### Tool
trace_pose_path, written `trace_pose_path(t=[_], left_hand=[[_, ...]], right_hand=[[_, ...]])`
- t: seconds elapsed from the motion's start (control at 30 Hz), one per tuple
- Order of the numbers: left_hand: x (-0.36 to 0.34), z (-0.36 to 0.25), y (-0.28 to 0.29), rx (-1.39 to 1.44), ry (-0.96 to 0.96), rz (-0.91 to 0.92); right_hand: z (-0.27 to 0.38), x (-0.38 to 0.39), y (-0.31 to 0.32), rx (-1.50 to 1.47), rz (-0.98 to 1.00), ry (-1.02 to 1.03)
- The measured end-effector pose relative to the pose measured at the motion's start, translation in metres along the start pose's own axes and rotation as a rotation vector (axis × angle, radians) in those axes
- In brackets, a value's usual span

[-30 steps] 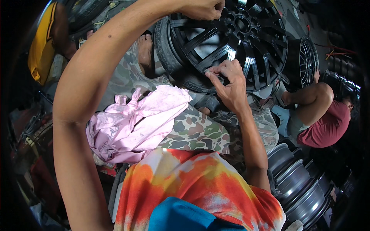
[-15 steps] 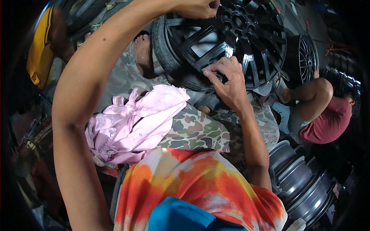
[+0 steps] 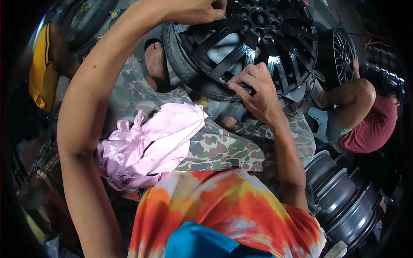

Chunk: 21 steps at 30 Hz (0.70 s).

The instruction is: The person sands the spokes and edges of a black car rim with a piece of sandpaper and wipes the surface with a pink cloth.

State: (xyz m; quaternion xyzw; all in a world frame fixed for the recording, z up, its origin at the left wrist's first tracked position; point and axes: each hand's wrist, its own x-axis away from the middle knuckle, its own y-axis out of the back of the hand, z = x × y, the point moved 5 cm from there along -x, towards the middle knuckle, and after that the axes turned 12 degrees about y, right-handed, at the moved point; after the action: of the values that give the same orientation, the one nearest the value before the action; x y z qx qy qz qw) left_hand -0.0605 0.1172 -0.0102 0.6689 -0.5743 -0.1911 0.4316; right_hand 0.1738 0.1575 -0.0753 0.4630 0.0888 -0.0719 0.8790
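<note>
Glossy black wheel touched at its near edge.
The wheel is laid over a tyre, its visible spokes already coated black; what is left cannot be told. The right hand is pinched closed at the near-left rim, any piece between hidden. The left hand is curled above the left spokes, its grip unclear.

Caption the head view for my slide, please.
Right hand at the edge of a black spoked wheel, left hand near its spokes, pink cloth lying across camouflage trousers.
</note>
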Motion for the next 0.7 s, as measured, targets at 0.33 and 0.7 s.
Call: trace_pose_path(t=[0.33, 0.7], left_hand=[[0.003, -0.008, 0.001, -0.013, -0.012, 0.035], [0.007, -0.009, -0.002, -0.063, 0.063, 0.090]], right_hand=[[0.004, -0.003, 0.000, -0.037, -0.007, -0.016], [-0.001, 0.002, -0.002, -0.046, 0.021, -0.112]])
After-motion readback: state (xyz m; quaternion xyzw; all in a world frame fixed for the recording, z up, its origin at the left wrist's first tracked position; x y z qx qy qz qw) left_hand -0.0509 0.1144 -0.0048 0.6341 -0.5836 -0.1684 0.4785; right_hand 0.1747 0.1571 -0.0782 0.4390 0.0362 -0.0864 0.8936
